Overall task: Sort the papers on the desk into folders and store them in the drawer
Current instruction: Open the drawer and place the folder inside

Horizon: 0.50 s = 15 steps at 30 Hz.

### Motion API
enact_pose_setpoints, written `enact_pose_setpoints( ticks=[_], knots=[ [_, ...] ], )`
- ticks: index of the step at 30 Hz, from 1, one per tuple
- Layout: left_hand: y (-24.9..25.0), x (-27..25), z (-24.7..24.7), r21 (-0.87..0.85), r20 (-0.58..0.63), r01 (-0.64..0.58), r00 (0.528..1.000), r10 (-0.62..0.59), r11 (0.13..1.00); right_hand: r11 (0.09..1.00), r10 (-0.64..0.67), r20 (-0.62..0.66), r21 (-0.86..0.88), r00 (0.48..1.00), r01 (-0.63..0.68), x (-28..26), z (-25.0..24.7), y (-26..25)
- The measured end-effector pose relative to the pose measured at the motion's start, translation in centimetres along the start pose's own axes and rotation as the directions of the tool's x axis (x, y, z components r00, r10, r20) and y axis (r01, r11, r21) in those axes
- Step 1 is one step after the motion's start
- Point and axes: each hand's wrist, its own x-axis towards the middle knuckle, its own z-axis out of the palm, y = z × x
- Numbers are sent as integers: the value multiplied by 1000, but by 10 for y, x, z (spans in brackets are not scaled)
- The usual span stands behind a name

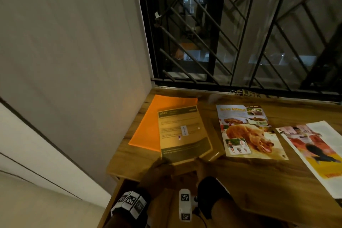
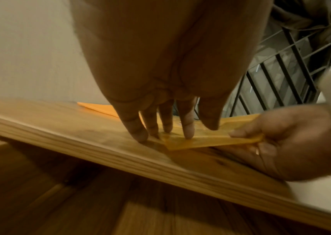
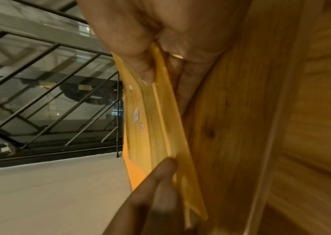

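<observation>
A translucent yellow folder [image 1: 183, 133] with a printed sheet inside lies on the wooden desk [image 1: 240, 181], partly over an orange folder [image 1: 146, 127]. My right hand [image 1: 200, 164] pinches the yellow folder's near edge, thumb on top [image 3: 148, 74] and fingers beneath, lifting it slightly [image 2: 210, 136]. The left hand [image 1: 161, 166] has straight fingers, and their tips [image 2: 187, 133] press the folder's near-left corner and the desk beside it. The orange folder [image 2: 98, 108] shows behind those fingers. Below the desk's front edge a wooden drawer [image 2: 60, 198] stands open.
An animal flyer [image 1: 248, 133] lies right of the folders, and a colourful magazine page [image 1: 318, 150] lies further right. A barred window [image 1: 240, 33] runs along the desk's back edge. A plain wall [image 1: 74, 61] closes the left side.
</observation>
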Motion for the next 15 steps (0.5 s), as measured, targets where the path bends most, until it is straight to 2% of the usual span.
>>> enact_pose_setpoints(
  ticks=[2, 3, 8, 12, 15],
  knots=[
    [11, -8, -5, -129, 32, 95, 995, -92, 987, 999, -39, -52, 9, 998, 39, 8, -7, 4],
    [9, -9, -8, -182, 57, 104, 994, -95, 978, 998, -52, -53, 15, 997, 53, 10, -13, 7],
    [-1, -26, -40, -130, -49, 43, 998, -50, 991, 993, -110, 8, -36, 994, 111, -34, -45, 1],
    [4, -40, -50, -112, -164, 45, 984, -63, 993, 981, -195, -93, -16, 976, 194, -57, -80, 14],
    [9, -52, -54, -43, -265, -9, 964, -3, 999, 968, -251, -87, -23, 964, 250, -82, -109, 30]
  ],
)
